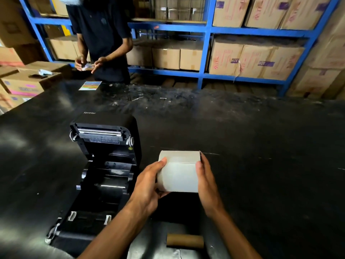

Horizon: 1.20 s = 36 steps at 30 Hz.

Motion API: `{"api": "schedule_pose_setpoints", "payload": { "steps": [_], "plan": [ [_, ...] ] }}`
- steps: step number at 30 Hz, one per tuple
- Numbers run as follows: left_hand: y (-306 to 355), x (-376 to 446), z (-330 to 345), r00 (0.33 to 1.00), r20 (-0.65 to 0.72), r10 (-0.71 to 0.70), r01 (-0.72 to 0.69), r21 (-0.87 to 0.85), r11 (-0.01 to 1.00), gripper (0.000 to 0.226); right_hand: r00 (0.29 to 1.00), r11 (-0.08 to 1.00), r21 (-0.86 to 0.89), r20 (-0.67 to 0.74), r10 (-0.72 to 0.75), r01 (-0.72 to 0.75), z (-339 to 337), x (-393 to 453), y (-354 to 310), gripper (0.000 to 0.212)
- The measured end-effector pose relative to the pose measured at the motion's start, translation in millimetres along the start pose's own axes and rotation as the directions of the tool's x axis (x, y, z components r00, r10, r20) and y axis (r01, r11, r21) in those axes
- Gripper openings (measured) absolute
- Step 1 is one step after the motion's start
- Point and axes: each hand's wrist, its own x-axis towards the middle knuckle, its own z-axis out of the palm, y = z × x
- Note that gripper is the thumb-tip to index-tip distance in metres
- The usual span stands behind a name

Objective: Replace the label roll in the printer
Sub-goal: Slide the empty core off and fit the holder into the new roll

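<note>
A black label printer (104, 165) stands on the black table with its lid swung open toward the far side, and its roll bay looks empty. To its right I hold a full white label roll (179, 172) above the table. My left hand (147, 186) grips the roll's left end and my right hand (207, 184) grips its right end. A bare brown cardboard core (184, 241) lies near the table's front edge, below my arms.
The black table (261, 146) stretches wide to the right. Another person in a dark shirt (102, 40) stands at the far side holding something small. A colourful sheet (90, 85) lies near them. Cardboard boxes (24, 83) sit at left; blue shelving (205, 51) with boxes is behind.
</note>
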Motion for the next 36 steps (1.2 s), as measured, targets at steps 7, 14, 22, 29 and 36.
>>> {"api": "schedule_pose_setpoints", "payload": {
  "steps": [7, 14, 22, 29, 36],
  "plan": [
    [-6, 0, 5, 1.0, -0.02, 0.019, -0.018, 0.058, 0.998, 0.045, 0.997, 0.995, 0.065, -0.019, 0.074, -0.072, 2, -2, 10, 0.061],
    [-2, 5, -1, 0.993, 0.12, 0.017, -0.063, 0.382, 0.922, 0.064, 0.973, 0.94, 0.298, -0.105, 0.204, -0.165, -2, -4, 7, 0.029],
    [-44, 51, -37, 0.96, 0.278, -0.023, -0.278, 0.96, 0.002, 0.045, 0.876, 0.84, 0.391, -0.144, 0.46, -0.376, -40, -23, 17, 0.028],
    [-72, 67, -48, 0.922, 0.37, -0.113, -0.381, 0.814, -0.438, 0.043, 0.855, 0.808, 0.451, -0.163, 0.492, -0.379, -54, -37, 21, 0.039],
    [-60, 64, -56, 0.961, 0.255, 0.111, -0.278, 0.906, 0.321, 0.022, 0.876, 0.81, 0.468, -0.14, 0.462, -0.353, -53, -39, 12, 0.036]
  ]
}}
